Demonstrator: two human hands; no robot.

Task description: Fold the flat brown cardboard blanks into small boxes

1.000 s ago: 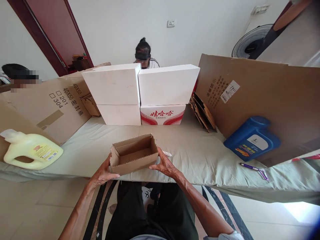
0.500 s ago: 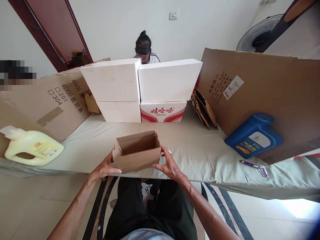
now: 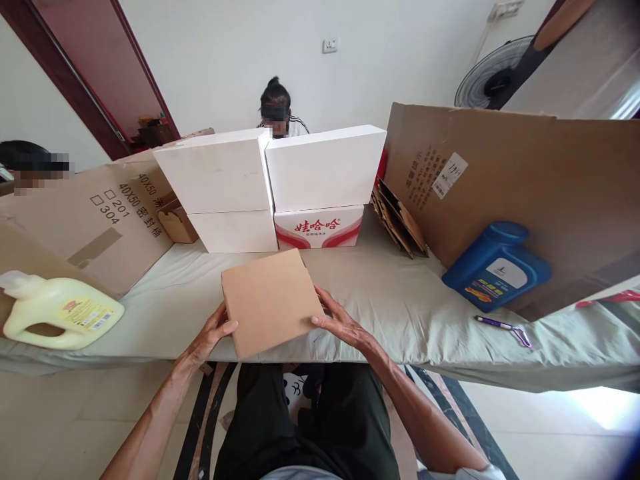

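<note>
A small brown cardboard box (image 3: 270, 300) is tilted near the front edge of the cloth-covered table, with a broad plain side facing up toward me. My left hand (image 3: 213, 333) grips its left edge, the thumb lying on the near face and the fingers behind. At the right edge my right hand (image 3: 340, 321) has hold of it, thumb on the face and fingers round the far side. The box's opening is turned out of sight.
Stacked white boxes (image 3: 215, 177) stand behind, hiding part of a seated person (image 3: 275, 107). Large cartons (image 3: 505, 173) flank the table (image 3: 165, 320). A yellow jug (image 3: 65, 313) lies left; a blue bottle (image 3: 497, 267), folded cardboard (image 3: 397, 217) and a purple pen-like tool (image 3: 503, 328) are right.
The small box has been turned between both hands: its open top faced up before, and now a flat closed side does. The view has shifted slightly.
</note>
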